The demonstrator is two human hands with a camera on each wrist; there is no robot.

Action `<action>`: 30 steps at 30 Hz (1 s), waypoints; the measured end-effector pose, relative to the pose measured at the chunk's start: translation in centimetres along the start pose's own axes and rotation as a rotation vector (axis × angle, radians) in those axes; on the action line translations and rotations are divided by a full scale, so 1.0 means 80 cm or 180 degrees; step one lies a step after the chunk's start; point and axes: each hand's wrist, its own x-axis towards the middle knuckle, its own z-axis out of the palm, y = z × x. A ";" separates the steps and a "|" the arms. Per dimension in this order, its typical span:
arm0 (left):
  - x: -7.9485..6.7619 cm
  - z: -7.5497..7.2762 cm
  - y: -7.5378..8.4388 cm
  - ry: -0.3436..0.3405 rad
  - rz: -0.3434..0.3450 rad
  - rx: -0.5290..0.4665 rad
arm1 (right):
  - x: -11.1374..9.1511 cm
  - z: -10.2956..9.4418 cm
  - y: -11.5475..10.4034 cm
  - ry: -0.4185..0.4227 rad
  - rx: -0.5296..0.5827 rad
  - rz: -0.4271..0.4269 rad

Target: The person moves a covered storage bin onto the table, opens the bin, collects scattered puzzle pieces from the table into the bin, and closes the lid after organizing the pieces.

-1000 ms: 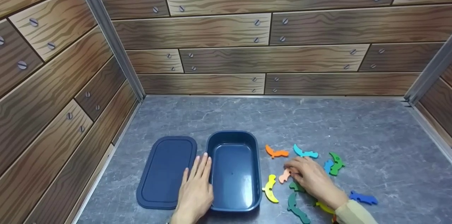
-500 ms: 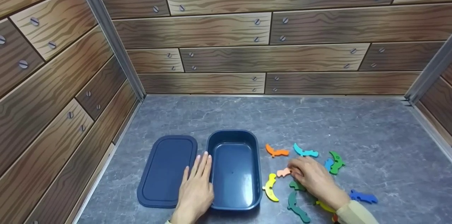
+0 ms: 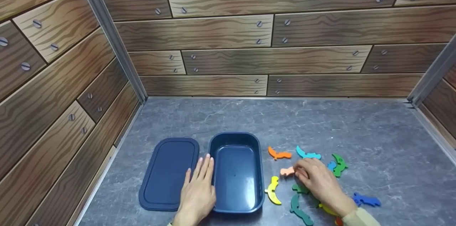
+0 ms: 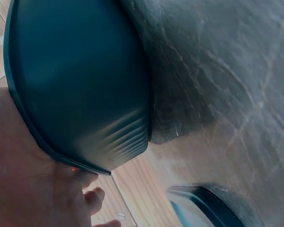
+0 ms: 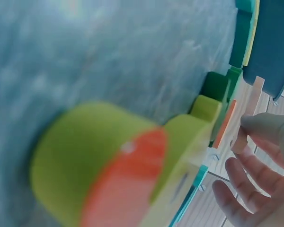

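Note:
My right hand [image 3: 317,179] pinches a peach-coloured toy piece [image 3: 287,171] by its right end, its other end pointing left. In the right wrist view the thumb presses one face of this peach piece [image 5: 253,97], with the remaining fingers loosely bent. My left hand [image 3: 197,192] lies with straight fingers along the left rim of a dark blue plastic box [image 3: 259,169]. Seen from the left wrist, the palm is against the edge of the box [image 4: 85,85]. The box's inside is bare. Part of a green piece [image 3: 300,188] is hidden under the right hand.
A dark blue lid [image 3: 167,176] lies flat left of the box. Several curved toy pieces surround the right hand: orange [image 3: 279,153], turquoise [image 3: 308,153], yellow [image 3: 273,191], teal [image 3: 300,210], green [image 3: 340,165] and blue [image 3: 367,200]. Wood-patterned walls [image 3: 228,33] enclose the grey surface.
The peach piece has turned from slanted to nearly level and shifted slightly away from me. My right hand has moved a little to the right with it; the left hand stays put.

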 end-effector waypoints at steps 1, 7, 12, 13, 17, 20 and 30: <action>0.000 0.000 0.000 -0.0029 -0.0011 -0.0009 | -0.001 -0.001 -0.001 0.0038 0.0012 -0.0002; 0.001 0.001 0.000 -0.0088 -0.0040 -0.0039 | -0.006 -0.005 -0.008 0.0280 0.0094 -0.0049; 0.002 0.001 0.000 -0.0075 -0.0045 -0.0067 | -0.007 -0.010 -0.017 0.0419 0.0124 -0.0091; 0.002 0.001 0.000 -0.0074 -0.0047 -0.0072 | -0.007 -0.010 -0.018 0.0442 0.0131 -0.0097; 0.002 0.001 -0.001 -0.0079 -0.0057 -0.0108 | -0.007 -0.013 -0.026 0.0517 0.0188 -0.0118; 0.001 0.001 -0.001 -0.0066 -0.0050 -0.0136 | -0.006 -0.015 -0.031 0.0594 0.0210 -0.0158; 0.000 0.002 -0.001 0.0032 -0.0025 -0.0152 | 0.001 -0.018 -0.047 0.0863 0.0324 -0.0433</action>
